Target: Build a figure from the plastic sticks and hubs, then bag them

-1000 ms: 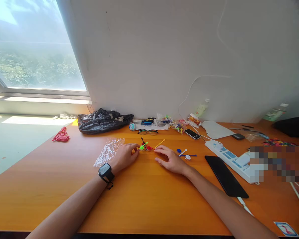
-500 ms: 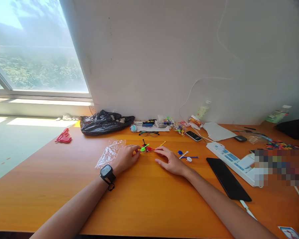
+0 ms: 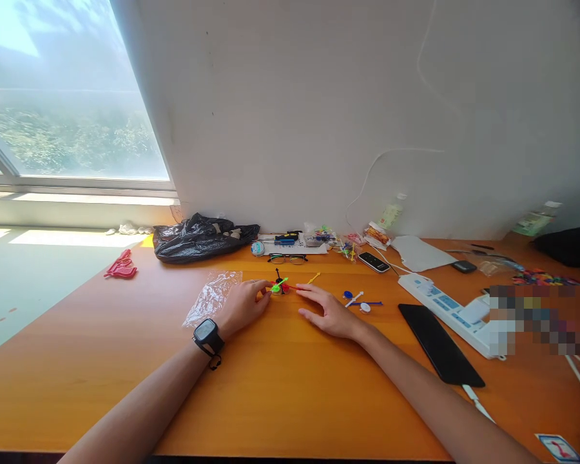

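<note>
while left hand [image 3: 244, 304] pinches stick cluster [image 3: 279, 287], right hand [image 3: 329, 312] fingertips touch it.

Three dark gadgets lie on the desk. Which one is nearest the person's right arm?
The big black phone, flat beside the power strip. The slim handset and small dark device lie farther back, near the wall.

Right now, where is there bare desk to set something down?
Bare wood runs along the near edge of the desk and left of the clear bag. Crowded: the wall side from the black bag to the power strip, and the coloured sticks between left hand and right hand.
</note>
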A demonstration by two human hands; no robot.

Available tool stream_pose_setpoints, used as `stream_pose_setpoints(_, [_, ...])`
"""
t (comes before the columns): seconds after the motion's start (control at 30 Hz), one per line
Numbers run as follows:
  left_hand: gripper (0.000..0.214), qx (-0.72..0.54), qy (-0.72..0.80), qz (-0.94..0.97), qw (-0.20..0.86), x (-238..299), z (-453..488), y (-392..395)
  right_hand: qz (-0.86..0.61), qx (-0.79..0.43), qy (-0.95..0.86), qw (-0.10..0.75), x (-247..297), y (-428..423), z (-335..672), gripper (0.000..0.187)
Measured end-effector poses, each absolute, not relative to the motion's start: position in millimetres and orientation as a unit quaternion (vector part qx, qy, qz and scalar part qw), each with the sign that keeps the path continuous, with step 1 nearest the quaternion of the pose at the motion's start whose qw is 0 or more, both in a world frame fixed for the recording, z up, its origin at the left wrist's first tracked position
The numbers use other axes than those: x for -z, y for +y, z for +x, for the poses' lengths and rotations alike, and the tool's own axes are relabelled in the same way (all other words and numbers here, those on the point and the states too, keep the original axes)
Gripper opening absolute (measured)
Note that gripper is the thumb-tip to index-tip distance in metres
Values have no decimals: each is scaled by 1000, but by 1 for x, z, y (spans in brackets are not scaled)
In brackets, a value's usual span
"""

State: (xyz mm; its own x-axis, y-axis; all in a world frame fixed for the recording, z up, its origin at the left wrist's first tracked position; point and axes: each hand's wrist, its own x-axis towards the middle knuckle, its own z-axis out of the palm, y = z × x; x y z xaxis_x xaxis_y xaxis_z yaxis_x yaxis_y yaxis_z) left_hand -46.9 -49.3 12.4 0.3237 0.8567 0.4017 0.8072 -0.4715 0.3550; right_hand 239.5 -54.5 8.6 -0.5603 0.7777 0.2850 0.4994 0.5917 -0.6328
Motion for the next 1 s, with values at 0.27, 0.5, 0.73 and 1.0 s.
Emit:
stream_pose_setpoints(0.27, [33, -325, 564, 759, 21, -24, -51, -51, -417, -199, -813, 355, -5, -42, 248, 45])
stream_pose_setpoints(0.5, [29, -373, 573, 729, 40, -24, -50, -53, -462, -153, -823, 292, 4, -30, 264, 51])
stream_pose_setpoints(0.73, [23, -409, 460, 787, 33, -35, -38, -71, -437, -77, -842, 307, 2, -31, 262, 43])
stream_pose_setpoints(1.0, [42, -280, 200, 934, 94, -32, 9, -107, -440, -89, -853, 267, 9, -29, 265, 45])
